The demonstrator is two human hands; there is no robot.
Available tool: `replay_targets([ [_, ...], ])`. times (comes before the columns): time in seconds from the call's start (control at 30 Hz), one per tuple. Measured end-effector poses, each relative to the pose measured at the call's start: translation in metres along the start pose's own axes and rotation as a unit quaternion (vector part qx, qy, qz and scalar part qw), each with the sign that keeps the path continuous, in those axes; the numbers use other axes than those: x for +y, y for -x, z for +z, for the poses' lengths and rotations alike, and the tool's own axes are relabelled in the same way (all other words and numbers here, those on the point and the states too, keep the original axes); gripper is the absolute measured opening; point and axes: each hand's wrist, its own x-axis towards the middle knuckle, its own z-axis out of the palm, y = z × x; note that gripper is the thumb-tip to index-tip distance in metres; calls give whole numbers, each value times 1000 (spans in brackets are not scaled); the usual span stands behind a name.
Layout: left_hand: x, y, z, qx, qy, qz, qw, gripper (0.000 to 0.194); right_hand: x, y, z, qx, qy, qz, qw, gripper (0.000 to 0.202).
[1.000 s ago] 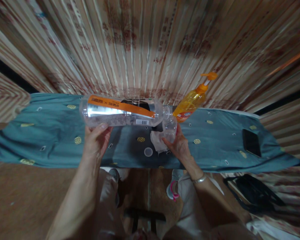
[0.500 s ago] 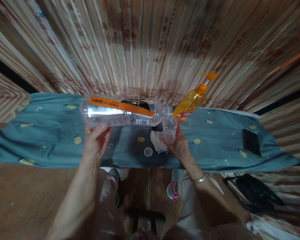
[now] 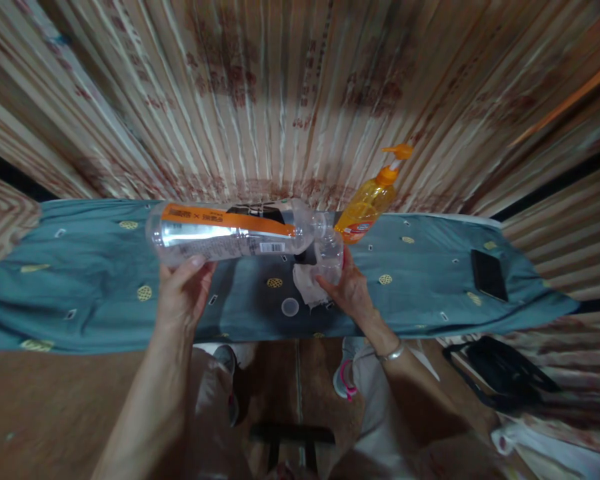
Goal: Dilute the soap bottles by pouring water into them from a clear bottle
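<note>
My left hand grips a large clear plastic bottle with an orange and silver label from below, near its base. The bottle lies almost level, its neck pointing right. My right hand is closed around a small clear plastic cup or jar, whose top meets the bottle's mouth. Whether liquid is passing between them I cannot tell. Just behind my right hand stands a yellow pump bottle with an orange pump head. Beneath the small container are a whitish cloth and a round translucent lid.
A green patterned cloth covers the narrow table. At its right end lies a dark flat phone-like object. A pleated curtain hangs behind the table. On the right floor sits a black bag.
The whole scene has shifted a little left and tilted slightly as the head camera moved. Both hands keep their grips, and the bottle stays against the small container.
</note>
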Motion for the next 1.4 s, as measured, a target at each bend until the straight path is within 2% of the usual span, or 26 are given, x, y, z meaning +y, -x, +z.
replay_targets([
  [0.47, 0, -1, 4, 24, -16, -15, 999, 65, -2, -2, 5, 6, -22, -10, 1000, 97],
  [0.57, -2, -4, 1, 12, -28, -16, 999, 55, -3, -3, 5, 3, -36, -3, 999, 99],
  [0.67, -2, -10, -4, -27, -49, -18, 998, 37, -5, -4, 5, -1, -49, 1, 999, 98],
  [0.77, 0, -16, -3, -32, -51, -27, 998, 31, -7, -5, 5, -1, -57, 8, 998, 96],
  [1.0, 5, -20, 11, -38, -19, -43, 998, 34, -12, -9, 7, -4, -44, 6, 999, 94],
  [1.4, 1, -36, 22, -40, 18, -75, 996, 40, -21, -12, 5, 5, -53, 28, 998, 94],
])
